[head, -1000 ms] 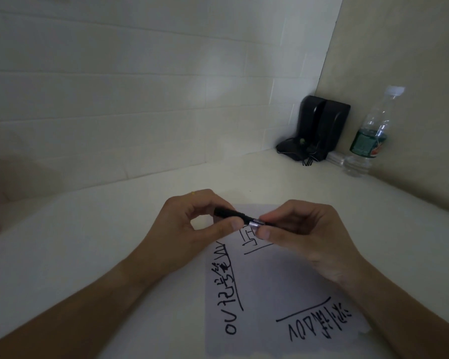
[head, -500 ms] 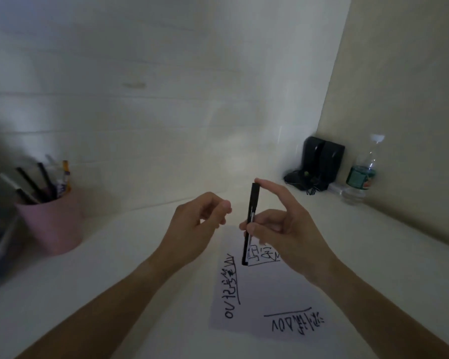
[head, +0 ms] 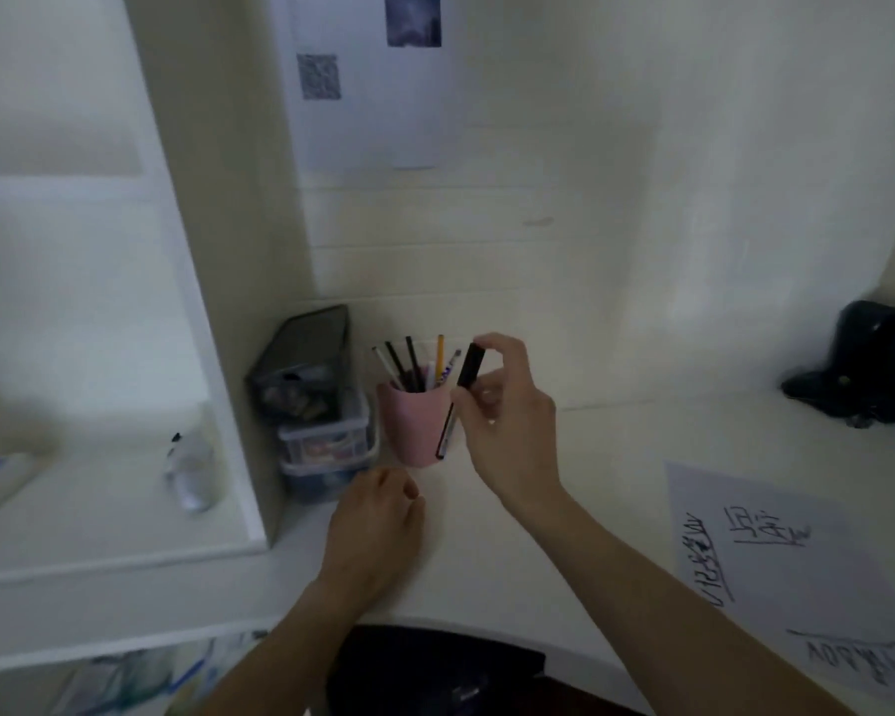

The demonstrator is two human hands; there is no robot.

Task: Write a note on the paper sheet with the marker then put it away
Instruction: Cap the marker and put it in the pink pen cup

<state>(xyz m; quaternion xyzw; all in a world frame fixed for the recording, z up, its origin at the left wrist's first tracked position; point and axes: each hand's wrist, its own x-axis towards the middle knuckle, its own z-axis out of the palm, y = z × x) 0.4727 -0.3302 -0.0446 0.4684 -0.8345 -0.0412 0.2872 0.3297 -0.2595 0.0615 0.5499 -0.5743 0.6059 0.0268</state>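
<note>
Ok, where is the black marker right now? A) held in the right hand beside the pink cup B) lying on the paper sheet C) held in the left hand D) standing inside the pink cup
A: the right hand pinches the marker upright beside the pink cup, not yet inside it.

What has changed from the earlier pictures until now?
The left hand let go of the marker and lowered to the desk. The right hand carried it leftward, beside the pink cup. The written paper sheet stayed in place.

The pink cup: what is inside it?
The pink cup holds several pens and pencils, standing upright or leaning. Their lower parts and the cup's bottom are hidden by its wall.
</note>
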